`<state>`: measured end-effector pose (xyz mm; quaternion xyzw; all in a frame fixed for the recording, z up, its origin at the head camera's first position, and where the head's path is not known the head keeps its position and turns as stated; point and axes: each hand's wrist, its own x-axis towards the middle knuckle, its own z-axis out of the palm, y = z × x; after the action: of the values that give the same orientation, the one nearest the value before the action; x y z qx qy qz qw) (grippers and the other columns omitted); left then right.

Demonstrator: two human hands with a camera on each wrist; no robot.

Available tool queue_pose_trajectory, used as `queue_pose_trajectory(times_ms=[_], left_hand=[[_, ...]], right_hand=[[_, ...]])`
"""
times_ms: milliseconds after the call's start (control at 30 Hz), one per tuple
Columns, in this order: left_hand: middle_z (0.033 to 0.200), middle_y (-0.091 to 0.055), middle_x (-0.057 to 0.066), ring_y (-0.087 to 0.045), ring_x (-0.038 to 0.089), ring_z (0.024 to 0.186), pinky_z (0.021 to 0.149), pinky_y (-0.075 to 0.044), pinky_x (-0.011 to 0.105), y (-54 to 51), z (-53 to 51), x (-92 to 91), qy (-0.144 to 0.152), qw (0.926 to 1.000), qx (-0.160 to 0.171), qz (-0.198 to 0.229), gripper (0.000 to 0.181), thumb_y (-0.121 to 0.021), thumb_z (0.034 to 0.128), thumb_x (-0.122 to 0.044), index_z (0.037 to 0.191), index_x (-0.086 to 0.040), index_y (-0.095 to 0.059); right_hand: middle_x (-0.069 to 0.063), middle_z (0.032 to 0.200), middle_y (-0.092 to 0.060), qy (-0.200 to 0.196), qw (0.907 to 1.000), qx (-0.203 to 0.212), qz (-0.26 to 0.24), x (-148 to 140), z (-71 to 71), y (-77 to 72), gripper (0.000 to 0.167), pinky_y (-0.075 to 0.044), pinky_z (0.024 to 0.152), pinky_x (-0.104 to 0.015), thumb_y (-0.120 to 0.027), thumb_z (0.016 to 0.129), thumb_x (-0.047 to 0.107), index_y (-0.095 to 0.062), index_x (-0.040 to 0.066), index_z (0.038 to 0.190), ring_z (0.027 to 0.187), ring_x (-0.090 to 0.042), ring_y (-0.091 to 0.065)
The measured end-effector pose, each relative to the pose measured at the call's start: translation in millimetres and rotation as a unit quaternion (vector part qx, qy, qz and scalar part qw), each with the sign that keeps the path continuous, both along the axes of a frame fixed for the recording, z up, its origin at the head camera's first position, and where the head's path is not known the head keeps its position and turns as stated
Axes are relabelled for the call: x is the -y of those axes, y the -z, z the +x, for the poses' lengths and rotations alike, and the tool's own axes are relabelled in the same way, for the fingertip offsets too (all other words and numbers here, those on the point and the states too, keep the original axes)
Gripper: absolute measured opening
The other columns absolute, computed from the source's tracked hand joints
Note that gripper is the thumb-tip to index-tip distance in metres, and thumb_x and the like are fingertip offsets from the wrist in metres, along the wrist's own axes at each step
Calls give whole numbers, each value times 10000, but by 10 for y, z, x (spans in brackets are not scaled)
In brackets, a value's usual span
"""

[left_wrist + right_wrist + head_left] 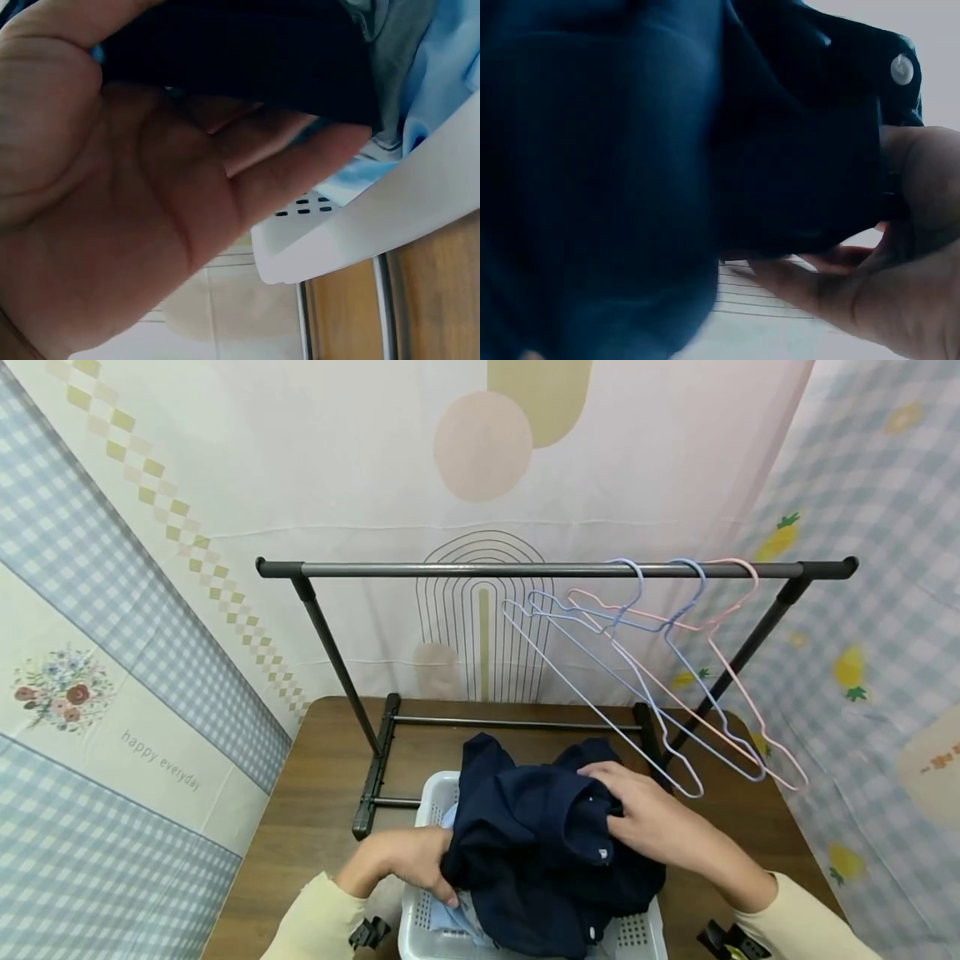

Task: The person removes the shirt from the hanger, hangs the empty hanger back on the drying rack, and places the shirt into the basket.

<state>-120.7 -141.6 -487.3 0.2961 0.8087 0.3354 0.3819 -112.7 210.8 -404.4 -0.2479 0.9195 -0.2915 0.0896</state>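
Note:
A navy shirt (536, 839) with a collar and pale buttons lies bunched over a white perforated basket (410, 935). My left hand (420, 858) holds the shirt's left edge; in the left wrist view its fingers (277, 176) lie beneath the dark cloth with the thumb above. At the collar, my right hand (651, 814) grips the shirt's right side. A white button (901, 70) shows near that hand in the right wrist view. Light blue cloth (442, 67) and grey cloth (401, 82) lie in the basket, mostly covered by the shirt.
A black garment rack (450, 570) stands behind the basket on a brown wooden table (300, 852). Toward the right of its bar hang two blue hangers (637, 568) and a pink hanger (750, 577). Patterned cloth walls enclose the table.

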Motion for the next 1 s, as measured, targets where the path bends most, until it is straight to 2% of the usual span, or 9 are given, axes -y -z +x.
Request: queue_pose_trajectory(times_ms=[100,233,300,400,500,600,700,833,1000], left_hand=[[1161,-681,-27,-601,39,998,931,-507,237,-38,-69,48,53,9999,-67,-58,523,-895,786,-211,1232,-107,-644],[1512,-520,126,-571,232,1300,1083,-481,401,-137,-165,92,-412,9980,-418,249,939,-814,885,-406,1608,-86,-307],[1589,-432,153,-528,314,1368,1107,-466,480,-185,-198,49,-636,9936,-728,587,897,-686,979,-473,1649,-110,-213],[1661,-337,132,-398,342,1492,1183,-379,552,-206,-211,-107,-606,9875,-1184,843,670,-461,1093,-461,1655,-176,-232],[1694,-269,123,-283,312,1560,1231,-305,562,-129,-187,-271,-446,9884,-1396,396,572,-352,1119,-472,1638,-236,-300],[1700,-240,146,-296,324,1555,1212,-338,557,18,-159,-380,-333,9894,-1378,-327,562,-416,1094,-510,1617,-320,-341],[1700,-242,139,-339,336,1535,1182,-393,534,146,-152,-452,-168,9882,-1315,-763,593,-538,1050,-507,1599,-360,-367],[1685,-280,144,-383,338,1511,1150,-438,506,232,-162,-530,-45,9859,-1275,-1079,627,-643,1002,-480,1573,-362,-414],[1647,-353,132,-446,319,1466,1118,-471,455,355,-194,-641,123,9819,-1150,-1501,660,-706,965,-445,1556,-350,-427]], right_hand=[[-188,1482,-541,13,9995,187,251,0,-43,169,461,-508,1015,-538,-607,920,14,-609,23,1381,1339,-385,-551],[-259,1533,-469,177,9966,579,559,-7,-103,334,472,-466,1067,-596,-595,939,40,-574,-26,1406,1403,-466,-468],[-281,1533,-455,190,9943,766,717,1,-122,419,479,-459,1074,-605,-602,950,50,-555,-42,1418,1403,-478,-461],[-306,1536,-429,155,9910,1025,843,43,-130,558,482,-453,1077,-609,-613,957,60,-537,-48,1421,1403,-481,-454],[-289,1541,-409,83,9886,1349,660,77,-133,686,457,-444,1084,-595,-624,992,145,-511,-15,1404,1407,-446,-447],[-238,1508,-433,-8,9854,1654,396,85,-135,769,545,-436,1085,-561,-659,1002,337,-465,26,1406,1384,-382,-464],[-206,1506,-433,-89,9820,1820,497,105,-128,846,737,-423,1094,-554,-698,950,514,-429,32,1438,1387,-374,-458],[-229,1577,-359,-129,9737,2037,1016,160,-115,994,803,-401,1116,-594,-705,947,474,-360,15,1509,1425,-453,-413],[-196,1622,-302,-243,9558,2605,1340,134,-108,1187,755,-412,1128,-557,-671,993,348,-286,45,1568,1440,-425,-424]])
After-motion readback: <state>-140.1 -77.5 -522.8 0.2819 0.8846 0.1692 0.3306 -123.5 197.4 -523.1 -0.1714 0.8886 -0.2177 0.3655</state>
